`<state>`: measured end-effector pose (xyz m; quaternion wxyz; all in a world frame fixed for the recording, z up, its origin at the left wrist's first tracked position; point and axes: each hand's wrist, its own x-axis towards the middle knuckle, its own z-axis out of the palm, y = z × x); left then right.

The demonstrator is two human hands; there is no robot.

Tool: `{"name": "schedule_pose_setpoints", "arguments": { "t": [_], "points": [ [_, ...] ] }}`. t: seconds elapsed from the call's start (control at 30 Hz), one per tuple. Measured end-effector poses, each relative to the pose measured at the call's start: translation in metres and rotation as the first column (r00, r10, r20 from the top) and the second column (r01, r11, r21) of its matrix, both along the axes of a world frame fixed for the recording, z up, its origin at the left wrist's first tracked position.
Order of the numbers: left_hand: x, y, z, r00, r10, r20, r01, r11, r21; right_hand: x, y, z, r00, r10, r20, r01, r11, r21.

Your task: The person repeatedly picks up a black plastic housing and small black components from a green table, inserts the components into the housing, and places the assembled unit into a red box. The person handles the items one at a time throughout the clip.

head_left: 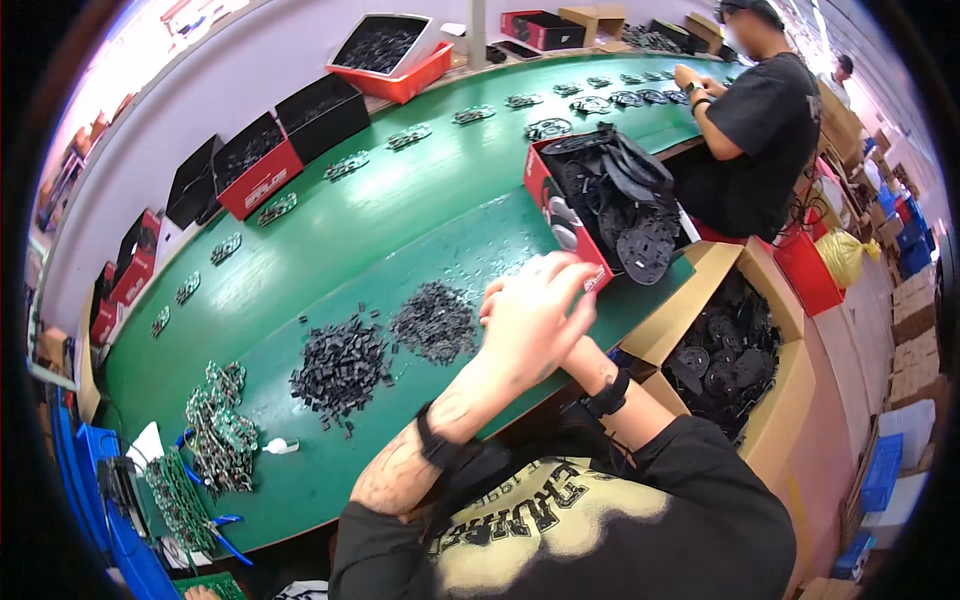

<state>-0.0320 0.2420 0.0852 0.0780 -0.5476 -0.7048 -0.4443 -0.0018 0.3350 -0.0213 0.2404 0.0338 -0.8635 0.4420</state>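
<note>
Printed black shirt [570, 520], left hand [530, 315] over right wrist [590, 367], cannot tell whether fingers [579, 279] pinch, small black pieces [433, 322] just left

There are two nearby black-piece piles [342, 368] and one yellow bag [843, 257].

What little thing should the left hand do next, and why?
Maybe slide the left hand a bit left, down to the nearer black pile: that lies close by on the green table, nearer than the other pile. I can't tell whether the hand holds anything.
</note>
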Motion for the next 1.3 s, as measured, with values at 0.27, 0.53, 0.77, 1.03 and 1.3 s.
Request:
{"name": "schedule_pose_setpoints", "arguments": {
  "t": [0.27,0.53,0.77,1.03,1.3],
  "points": [
    [0.03,0.107,-0.006,0.956,0.225,-0.189,-0.269,0.929,-0.254,0.018,-0.007,0.003,0.999,-0.005,-0.037,0.008,0.996,0.084],
    [0.023,0.113,-0.013,0.99,0.11,0.084,-0.095,0.982,-0.163,0.015,0.002,0.008,0.988,-0.122,0.095,0.125,0.992,-0.03],
    [0.028,0.015,-0.037,0.801,0.424,0.422,-0.268,0.885,-0.382,0.015,0.01,0.003,0.977,0.18,0.116,-0.106,0.878,-0.467],
    [0.035,-0.19,-0.074,0.156,0.007,0.988,-0.396,0.917,0.056,-0.002,0.016,0.037,0.966,0.172,0.194,-0.224,0.929,0.294],
    [0.038,-0.221,-0.085,0.28,-0.023,0.96,-0.594,0.781,0.192,-0.001,0.013,0.049,0.953,0.073,0.294,-0.196,0.888,0.415]
  ]
}}
